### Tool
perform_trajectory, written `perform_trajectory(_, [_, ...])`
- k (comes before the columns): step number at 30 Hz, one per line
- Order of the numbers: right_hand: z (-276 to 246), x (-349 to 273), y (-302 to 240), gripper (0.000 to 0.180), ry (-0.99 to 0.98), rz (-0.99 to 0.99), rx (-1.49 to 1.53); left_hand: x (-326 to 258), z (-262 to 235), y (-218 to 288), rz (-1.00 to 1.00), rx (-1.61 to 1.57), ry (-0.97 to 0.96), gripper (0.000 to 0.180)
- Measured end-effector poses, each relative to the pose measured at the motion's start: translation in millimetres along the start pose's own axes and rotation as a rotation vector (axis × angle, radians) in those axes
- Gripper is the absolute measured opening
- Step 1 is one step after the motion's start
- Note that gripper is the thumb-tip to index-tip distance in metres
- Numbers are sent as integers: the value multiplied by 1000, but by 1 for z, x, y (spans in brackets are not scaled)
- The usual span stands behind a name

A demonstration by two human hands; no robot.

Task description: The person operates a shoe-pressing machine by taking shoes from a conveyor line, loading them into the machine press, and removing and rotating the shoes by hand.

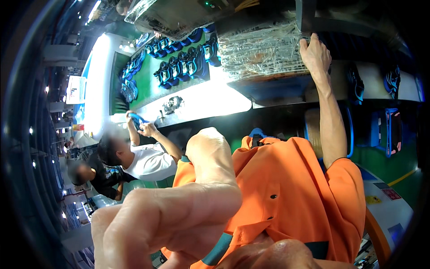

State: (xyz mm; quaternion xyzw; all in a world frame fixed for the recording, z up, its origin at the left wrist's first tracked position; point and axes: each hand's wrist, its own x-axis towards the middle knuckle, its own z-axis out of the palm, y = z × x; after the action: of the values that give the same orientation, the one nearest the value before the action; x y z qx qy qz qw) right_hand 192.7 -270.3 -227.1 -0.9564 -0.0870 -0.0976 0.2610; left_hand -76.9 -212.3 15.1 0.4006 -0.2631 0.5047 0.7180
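Note:
My left hand [165,219] is very close to the view, big at the lower left. Its fingers are bent inward and their tips are hidden, so what they hold, if anything, does not show. My right arm reaches far out at the upper right. There my right hand [316,56] is at the corner of a block wrapped in clear plastic film [264,49], just under a grey metal post [305,15]. The fingers of that hand are curled, and anything inside them is hidden.
Rows of black and blue shoe-like parts [181,69] stand on a green surface beyond a white bench [215,98]. Two people work at the left; the one in a white shirt [152,163] handles a blue part. More such parts [356,85] are at the right.

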Motion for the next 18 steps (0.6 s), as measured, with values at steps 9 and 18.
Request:
perform_trajectory(9, [4, 1, -1, 41, -9, -10, 18, -5, 40, -27, 359, 36, 364, 8])
perform_trajectory(18, [0, 1, 2, 42, -5, 9, 4, -9, 11, 4, 106, 234, 103, 10])
